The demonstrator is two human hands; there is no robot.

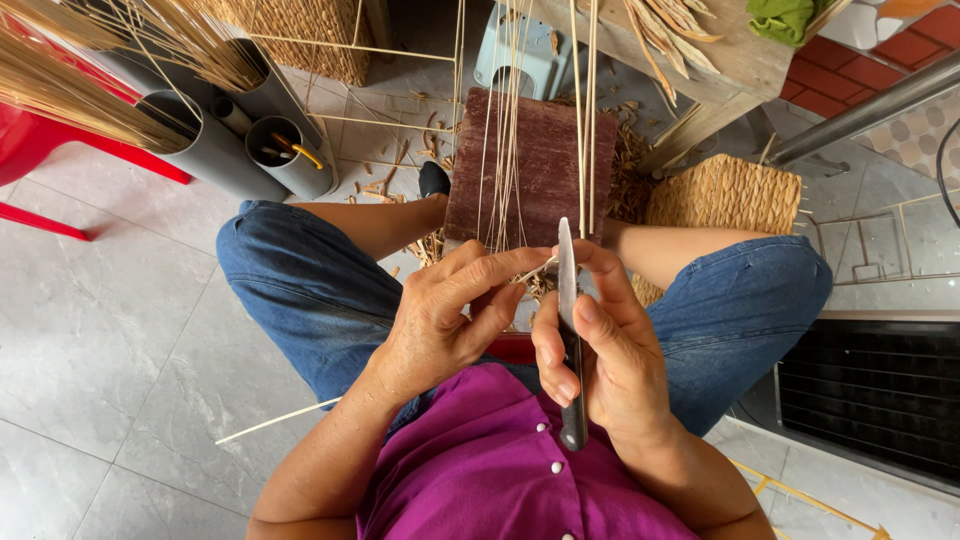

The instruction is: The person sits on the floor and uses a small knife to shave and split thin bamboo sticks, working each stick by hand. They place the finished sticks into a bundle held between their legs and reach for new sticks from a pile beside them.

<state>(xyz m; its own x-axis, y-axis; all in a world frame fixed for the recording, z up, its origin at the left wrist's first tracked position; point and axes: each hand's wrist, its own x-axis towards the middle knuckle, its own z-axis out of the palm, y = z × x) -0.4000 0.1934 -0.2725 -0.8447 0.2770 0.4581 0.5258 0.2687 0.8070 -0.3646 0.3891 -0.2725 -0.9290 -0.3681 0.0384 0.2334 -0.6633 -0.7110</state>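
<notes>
From the head camera, the person sits low with knees spread, a dark red wooden block [530,165] standing on the floor between the legs so the work sits close under the eyes. The right hand [610,350] is closed around a narrow knife [568,300], fingers wrapped on the dark handle and thumb braced along the blade, which points up and away; held so, the edge meets the material squarely. The left hand [445,310] pinches a thin pale reed strip [535,268] between thumb and forefinger, its grip shut tight on the strip just beside the blade, keeping it taut against the steel. Long reed stalks [510,120] rise in front of the block, within easy reach. Grey plastic tubes [250,140] lean at the floor's upper left, holding bundled straw upright. A woven basket [725,195] rests by the right knee, with trimmings scattered around the block.
</notes>
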